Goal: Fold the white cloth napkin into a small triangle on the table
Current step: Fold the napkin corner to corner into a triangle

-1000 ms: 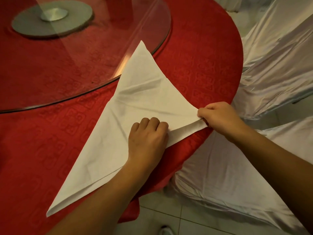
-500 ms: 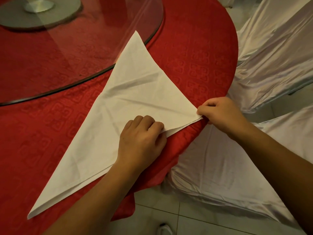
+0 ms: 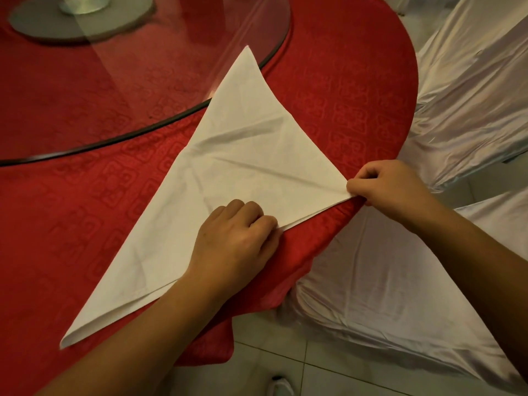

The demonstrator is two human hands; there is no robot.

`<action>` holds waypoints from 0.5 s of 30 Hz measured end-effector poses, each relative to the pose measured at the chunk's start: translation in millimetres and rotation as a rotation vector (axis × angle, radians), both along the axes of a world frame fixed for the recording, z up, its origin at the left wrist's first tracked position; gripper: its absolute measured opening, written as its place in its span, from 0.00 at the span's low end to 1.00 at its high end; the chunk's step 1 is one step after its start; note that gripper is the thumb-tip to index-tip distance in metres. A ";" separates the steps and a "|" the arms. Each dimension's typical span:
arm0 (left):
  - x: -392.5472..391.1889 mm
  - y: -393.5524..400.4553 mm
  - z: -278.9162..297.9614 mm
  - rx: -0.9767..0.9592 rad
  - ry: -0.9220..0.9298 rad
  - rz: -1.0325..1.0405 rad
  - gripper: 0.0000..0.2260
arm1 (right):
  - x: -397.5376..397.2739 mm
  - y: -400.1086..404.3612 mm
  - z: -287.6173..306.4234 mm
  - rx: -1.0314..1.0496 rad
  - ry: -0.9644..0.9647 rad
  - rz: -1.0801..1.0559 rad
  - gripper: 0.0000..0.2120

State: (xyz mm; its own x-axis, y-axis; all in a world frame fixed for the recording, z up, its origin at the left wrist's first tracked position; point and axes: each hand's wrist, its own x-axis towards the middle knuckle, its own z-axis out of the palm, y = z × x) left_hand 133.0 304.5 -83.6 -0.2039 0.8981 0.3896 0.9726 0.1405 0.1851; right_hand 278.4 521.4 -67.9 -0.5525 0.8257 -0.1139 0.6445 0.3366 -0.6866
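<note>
In the head view, the left hand (image 3: 237, 244) is laid knuckles-up on the white cloth napkin (image 3: 240, 178), near the middle of its near edge. Its fingers are curled under and kept together; whether cloth is gripped beneath them cannot be told. The left forearm is stretched in from the lower left, across the napkin's near edge.

The right hand (image 3: 391, 187) is held at the napkin's right corner, just at the rim of the table. That corner is pinched between thumb and forefinger, with the other fingers curled in behind. The right forearm is brought in from the lower right, above a white-covered chair (image 3: 385, 281).

The napkin is spread as a large triangle on the red tablecloth (image 3: 71, 212). Its far tip is laid over the edge of the glass turntable (image 3: 171, 67), and its left tip is pointed toward the lower left.

Against the frame half a second earlier, both hands are found at the same places on the cloth with the same grips. The napkin's shape and creases are unchanged. Only a slight shift of the whole scene in the picture is noted.
</note>
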 end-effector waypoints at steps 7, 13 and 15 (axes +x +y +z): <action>-33.4 -93.8 4.0 -0.099 0.084 0.062 0.10 | 2.8 0.3 -4.7 0.054 -0.029 0.038 0.04; -52.7 -183.9 -2.7 -0.084 -0.021 0.336 0.16 | 4.2 -1.2 -4.2 0.040 -0.047 0.034 0.05; -50.0 -202.6 -3.8 -0.048 -0.097 0.425 0.16 | 5.0 -2.1 -5.3 0.013 -0.071 0.009 0.06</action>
State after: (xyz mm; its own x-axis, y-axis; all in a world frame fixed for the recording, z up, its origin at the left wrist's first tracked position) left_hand 83.0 101.9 -87.4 -0.5930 0.7432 0.3099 0.8048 0.5353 0.2563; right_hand 283.4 519.3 -73.2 -0.5508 0.8224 -0.1424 0.6883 0.3511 -0.6348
